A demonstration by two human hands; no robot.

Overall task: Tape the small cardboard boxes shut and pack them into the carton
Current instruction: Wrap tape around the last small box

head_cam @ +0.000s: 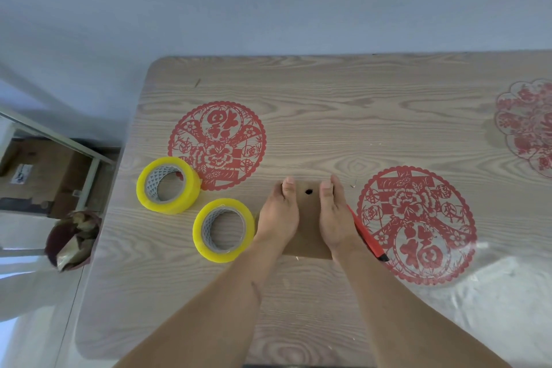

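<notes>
Beyond the left edge of the wood-grain table (328, 116), low down on the floor side, sits a brown carton (38, 176) with a white label, partly framed by a pale metal bar. Nearer the table's left edge lies a dark bowl-like thing (73, 237) with crumpled contents; what these are I cannot tell.

On the table, the small cardboard box (307, 218) serves as the landmark: it lies flat near the table's near-centre, with a small dark hole close to its far edge. Well to the left of the box and a little farther away stands one yellow tape roll (168, 185), lying on its side so that the core faces up. A second yellow tape roll (224, 230) lies just beside the box's left edge, close to the left wrist. Behind the first roll a round red paper-cut decoration (217, 145) lies flat on the table.

The left hand (279, 215) rests along the box's left side, fingers fairly straight and pressed down, the thumb laid on the cardboard. The right hand (334, 215) mirrors it on the box's right side, fingers straight, pressing the cardboard rather than curling round it.

Just to the right of the box, touching or nearly touching the right hand, lies a red pen-like tool (369, 236) with a black tip. Right of that is another red paper-cut (416, 225), and a third, paler one (527, 127) lies at the far right edge of the table.
</notes>
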